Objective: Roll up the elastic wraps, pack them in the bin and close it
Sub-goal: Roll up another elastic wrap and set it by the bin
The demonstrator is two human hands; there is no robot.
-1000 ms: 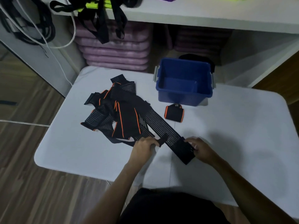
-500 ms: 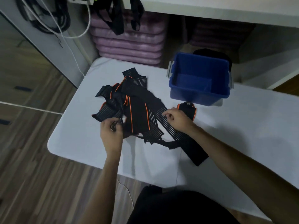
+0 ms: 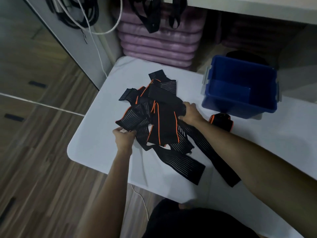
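Both hands have moved up into the tangled wraps [image 3: 154, 121]: left hand [image 3: 124, 139] pinches the pile's left edge, right hand [image 3: 189, 114] grips its right side, fingers curled. One rolled wrap [image 3: 221, 121] sits on the surface near the open bin [image 3: 240, 107]. Best to free a single strap before rolling.

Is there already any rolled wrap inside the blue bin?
No, the blue bin shows only its bare floor; the one rolled wrap lies on the table in front of it.
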